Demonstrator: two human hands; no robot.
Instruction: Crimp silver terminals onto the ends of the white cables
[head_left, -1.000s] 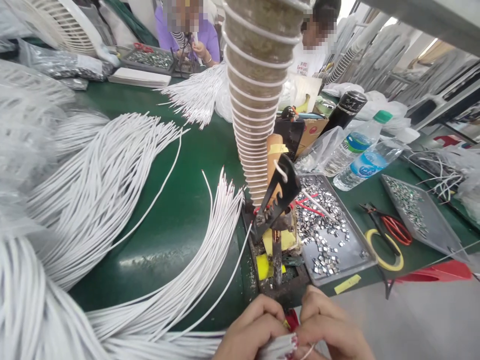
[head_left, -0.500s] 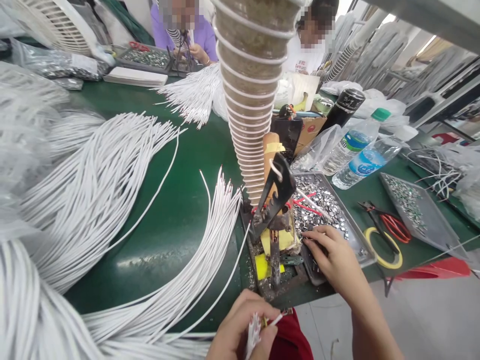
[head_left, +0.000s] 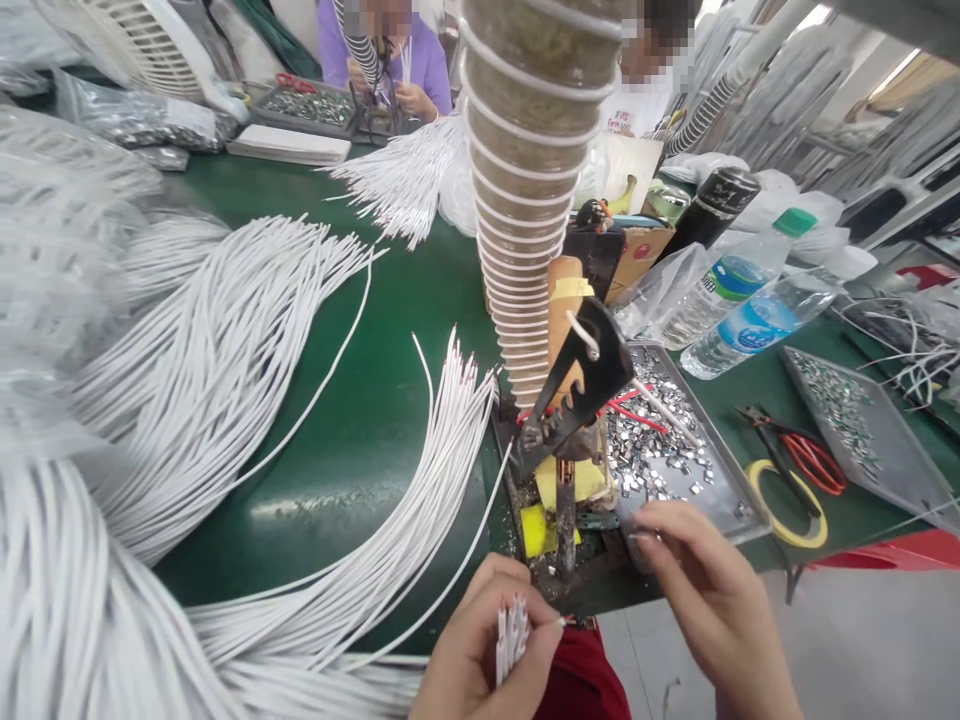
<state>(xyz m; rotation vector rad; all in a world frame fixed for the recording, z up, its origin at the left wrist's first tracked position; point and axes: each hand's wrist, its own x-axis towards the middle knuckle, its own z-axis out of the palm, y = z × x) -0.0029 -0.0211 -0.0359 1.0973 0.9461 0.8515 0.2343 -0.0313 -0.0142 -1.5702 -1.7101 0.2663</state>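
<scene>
At the bottom centre my left hand (head_left: 480,645) is closed around a small bunch of white cables (head_left: 511,640). One cable end (head_left: 564,621) with bared wires pokes out to the right between its thumb and finger. My right hand (head_left: 709,590) is closed in a pinch at the near edge of a grey tray (head_left: 724,500) of small metal pieces (head_left: 652,435). A tiny metal piece (head_left: 646,532) shows at its fingertips, partly covered. Left of that hand stands a soldering fixture with a black notched bracket (head_left: 581,375) and a wooden handle (head_left: 564,285).
A ribbed hose (head_left: 532,200) hangs over the fixture. White cable bundles (head_left: 225,370) cover the left of the green table (head_left: 315,510). Bottles (head_left: 750,325), pliers (head_left: 787,465) and yellow tape (head_left: 757,500) lie right. Two people (head_left: 420,70) sit across.
My right hand has come away from the tray's left edge, nearer to me, fingertips pinched. My left hand has turned a little, showing more of the cable ends. The view has shifted slightly.
</scene>
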